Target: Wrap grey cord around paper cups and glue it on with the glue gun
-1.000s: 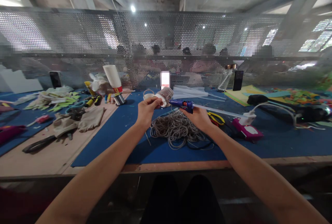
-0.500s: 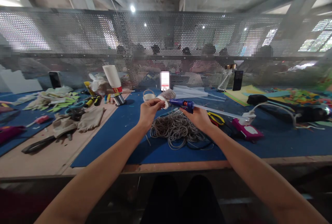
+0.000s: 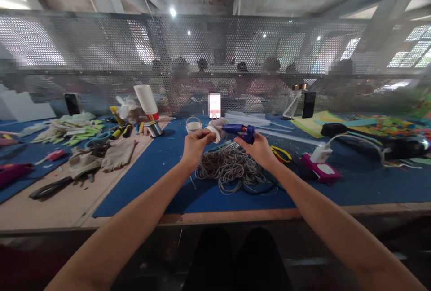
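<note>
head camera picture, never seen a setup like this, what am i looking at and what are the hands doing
There is no machine: a person works bare-handed, and one head-worn camera looks forward and down past both arms. The left hand holds what looks like a white cup. The right hand holds a blue glue gun, its nozzle at the cup; whether they touch is too small to tell. On the blue mat lie a heap of grey cord below the hands, a small basket beyond the left one, and pliers by the right wrist. Off to the left are gloves.
</note>
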A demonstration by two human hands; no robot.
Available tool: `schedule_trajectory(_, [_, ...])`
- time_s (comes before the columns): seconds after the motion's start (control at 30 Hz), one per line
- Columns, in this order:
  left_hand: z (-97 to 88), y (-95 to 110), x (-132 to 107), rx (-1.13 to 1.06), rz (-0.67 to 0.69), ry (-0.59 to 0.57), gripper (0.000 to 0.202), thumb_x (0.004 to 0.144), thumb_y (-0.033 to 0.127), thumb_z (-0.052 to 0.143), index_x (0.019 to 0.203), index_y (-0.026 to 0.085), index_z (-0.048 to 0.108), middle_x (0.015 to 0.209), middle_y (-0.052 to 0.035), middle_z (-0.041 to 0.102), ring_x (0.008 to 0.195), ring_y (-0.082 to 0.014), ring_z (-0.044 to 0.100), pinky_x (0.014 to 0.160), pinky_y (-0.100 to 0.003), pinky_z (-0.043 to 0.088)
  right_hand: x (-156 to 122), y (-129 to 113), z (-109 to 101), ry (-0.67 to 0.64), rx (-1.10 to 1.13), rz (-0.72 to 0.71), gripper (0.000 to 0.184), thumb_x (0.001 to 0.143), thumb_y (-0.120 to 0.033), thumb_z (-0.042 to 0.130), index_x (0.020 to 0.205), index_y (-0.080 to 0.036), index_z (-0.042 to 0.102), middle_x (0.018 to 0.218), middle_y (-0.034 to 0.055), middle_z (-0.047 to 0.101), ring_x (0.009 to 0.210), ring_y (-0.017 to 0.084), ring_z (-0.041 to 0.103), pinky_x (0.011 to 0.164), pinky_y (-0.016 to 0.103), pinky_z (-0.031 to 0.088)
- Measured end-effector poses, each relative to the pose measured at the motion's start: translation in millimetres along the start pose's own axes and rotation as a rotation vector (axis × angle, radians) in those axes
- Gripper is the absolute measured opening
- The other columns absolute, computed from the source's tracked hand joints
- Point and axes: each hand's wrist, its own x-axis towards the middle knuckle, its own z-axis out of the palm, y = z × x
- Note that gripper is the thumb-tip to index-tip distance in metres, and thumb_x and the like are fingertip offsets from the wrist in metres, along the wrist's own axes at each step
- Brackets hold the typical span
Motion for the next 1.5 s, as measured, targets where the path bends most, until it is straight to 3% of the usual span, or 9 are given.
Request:
schedule_trajectory(0.33, [-1.0, -1, 0, 0.003, -0.011, -0.010, 0.028, 0.067, 0.040, 0.088, 0.077, 0.016, 0.079, 0.070, -0.0040, 0.072, 0.069, -0.0155, 0.064, 0.072, -0.030, 0.051, 3, 4, -8, -0.057, 0.281, -0.025, 0.034, 0.091, -0.056, 0.066, 0.100, -0.023, 0.061, 0.060, -0.0051, 0.061, 0.056, 0.017, 0.061, 0.063, 0.032, 0.050])
schedule_trajectory(0.53, [-0.6, 0, -1, 0.050, 0.032, -0.038, 0.026, 0.070, 0.040, 0.086, 0.074, 0.016, 0.078, 0.070, -0.0040, 0.072, 0.067, -0.0145, 0.062, 0.069, -0.028, 0.049, 5, -1, -12, -0.094, 0.277, -0.046, 0.037, 0.094, -0.058, 0.063, 0.089, -0.022, 0.062, 0.063, -0.0021, 0.065, 0.063, 0.016, 0.065, 0.068, 0.030, 0.051])
schedule_trajectory(0.73, [-0.7, -2, 0, 0.066, 0.055, -0.057, 0.024, 0.071, 0.040, 0.086, 0.075, 0.017, 0.079, 0.071, -0.0038, 0.073, 0.069, -0.0154, 0.063, 0.070, -0.028, 0.049, 10, 5, -12, 0.051, 0.567, 0.047, 0.038, 0.089, -0.055, 0.068, 0.102, -0.023, 0.052, 0.066, -0.0079, 0.060, 0.052, 0.012, 0.056, 0.058, 0.027, 0.047])
schedule_trajectory(0.83, [-1.7, -3, 1, 0.047, 0.021, -0.031, 0.023, 0.070, 0.038, 0.086, 0.075, 0.017, 0.079, 0.071, -0.0037, 0.073, 0.070, -0.0155, 0.064, 0.071, -0.028, 0.051, 16, 11, -15, 0.123, 0.620, 0.113, 0.037, 0.083, -0.049, 0.071, 0.102, -0.023, 0.054, 0.069, -0.0058, 0.063, 0.056, 0.013, 0.059, 0.058, 0.027, 0.048])
schedule_trajectory(0.93, [-2.0, -3, 1, 0.023, -0.020, 0.002, 0.025, 0.067, 0.039, 0.087, 0.076, 0.017, 0.079, 0.072, -0.0041, 0.073, 0.070, -0.0162, 0.065, 0.072, -0.029, 0.052, 24, 24, -22, 0.209, 0.492, 0.133, 0.034, 0.084, -0.052, 0.067, 0.095, -0.021, 0.061, 0.077, -0.0007, 0.067, 0.062, 0.015, 0.062, 0.062, 0.028, 0.049])
schedule_trajectory(1.03, [-1.2, -1, 1, -0.004, -0.048, 0.022, 0.028, 0.064, 0.040, 0.089, 0.076, 0.016, 0.078, 0.073, -0.0044, 0.073, 0.071, -0.0164, 0.066, 0.073, -0.030, 0.053, 32, 42, -28, 0.289, 0.141, 0.128, 0.041, 0.087, -0.060, 0.060, 0.074, -0.021, 0.061, 0.066, 0.0000, 0.061, 0.065, 0.018, 0.059, 0.061, 0.029, 0.043])
schedule_trajectory(1.13, [0.3, 1, 0, -0.017, -0.071, 0.030, 0.027, 0.063, 0.037, 0.089, 0.076, 0.016, 0.079, 0.072, -0.0050, 0.073, 0.070, -0.0164, 0.066, 0.072, -0.030, 0.053, 37, 60, -30, 0.195, -0.225, 0.171, 0.051, 0.096, -0.060, 0.046, 0.065, -0.021, 0.057, 0.063, 0.0010, 0.058, 0.065, 0.019, 0.059, 0.061, 0.029, 0.040])
schedule_trajectory(1.37, [2.7, 5, -3, -0.028, -0.086, 0.013, 0.031, 0.061, 0.041, 0.092, 0.076, 0.016, 0.079, 0.071, -0.0054, 0.073, 0.070, -0.0158, 0.067, 0.071, -0.029, 0.053, 36, 72, -28, 0.068, -0.506, 0.348, 0.045, 0.099, -0.054, 0.049, 0.093, -0.018, 0.075, 0.094, 0.0149, 0.076, 0.096, 0.033, 0.072, 0.084, 0.042, 0.050])
schedule_trajectory(1.5, [3.0, 5, -5, -0.031, -0.094, -0.030, 0.033, 0.062, 0.042, 0.092, 0.077, 0.016, 0.080, 0.074, -0.0068, 0.074, 0.072, -0.0164, 0.068, 0.072, -0.030, 0.054, 33, 70, -26, 0.035, -0.585, 0.398, 0.049, 0.100, -0.054, 0.047, 0.100, -0.017, 0.078, 0.110, 0.0206, 0.077, 0.114, 0.037, 0.070, 0.100, 0.053, 0.047])
